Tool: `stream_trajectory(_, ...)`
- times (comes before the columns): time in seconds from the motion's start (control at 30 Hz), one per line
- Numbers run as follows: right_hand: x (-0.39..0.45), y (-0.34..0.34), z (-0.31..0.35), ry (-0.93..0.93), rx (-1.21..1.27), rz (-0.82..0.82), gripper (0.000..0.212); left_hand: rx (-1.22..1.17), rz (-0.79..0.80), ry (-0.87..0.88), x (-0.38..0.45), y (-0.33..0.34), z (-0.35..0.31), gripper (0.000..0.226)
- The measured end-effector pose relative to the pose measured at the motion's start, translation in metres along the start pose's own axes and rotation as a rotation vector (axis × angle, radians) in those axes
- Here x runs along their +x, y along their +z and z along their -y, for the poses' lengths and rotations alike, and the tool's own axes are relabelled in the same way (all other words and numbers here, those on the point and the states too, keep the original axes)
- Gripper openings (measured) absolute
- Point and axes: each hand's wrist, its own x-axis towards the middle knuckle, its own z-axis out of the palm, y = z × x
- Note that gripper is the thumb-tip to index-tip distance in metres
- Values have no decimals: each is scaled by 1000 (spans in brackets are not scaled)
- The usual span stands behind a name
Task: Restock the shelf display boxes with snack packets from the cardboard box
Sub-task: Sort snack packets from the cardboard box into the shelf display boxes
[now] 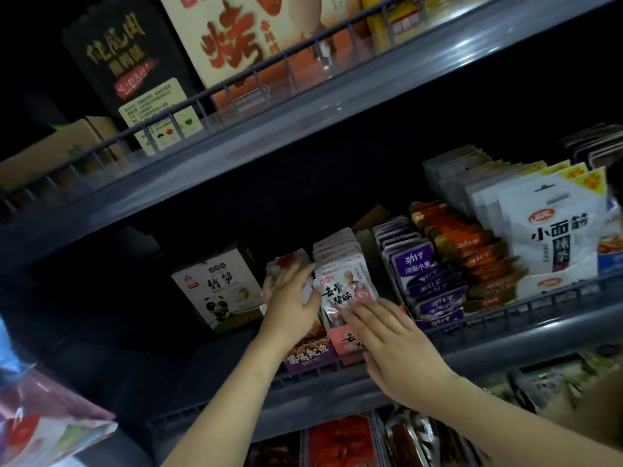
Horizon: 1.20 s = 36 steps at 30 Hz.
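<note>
Head view: upright packet [344,291] (long axis vertical) between flat-fingered left hand [293,305] and right hand [394,345].

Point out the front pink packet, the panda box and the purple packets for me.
front pink packet [340,291]: head view, on its printed face.
panda box [220,291]: head view, on its front panel.
purple packets [428,281]: head view, on a front packet's face.

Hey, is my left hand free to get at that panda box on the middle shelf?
Probably yes. The left hand rests open against the white packets, just right of the panda box. Nothing stands between them, and the box's front faces out above the low shelf rail.
</note>
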Motion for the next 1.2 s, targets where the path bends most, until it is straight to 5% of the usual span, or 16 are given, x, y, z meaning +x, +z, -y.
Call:
stream_trajectory(0.23, -11, 2, -11, 73, -2, 55, 61, 201, 329, 56, 53, 4, -23, 102)
stream_trajectory(0.37, -12, 5, -12, 53, 23, 20, 64, 467, 453, 49, 68, 1, -33, 113)
stream_trajectory(1.2, -14, 9, -17, 37, 127, -21, 58, 442, 231, 168, 59, 21, -40, 115)
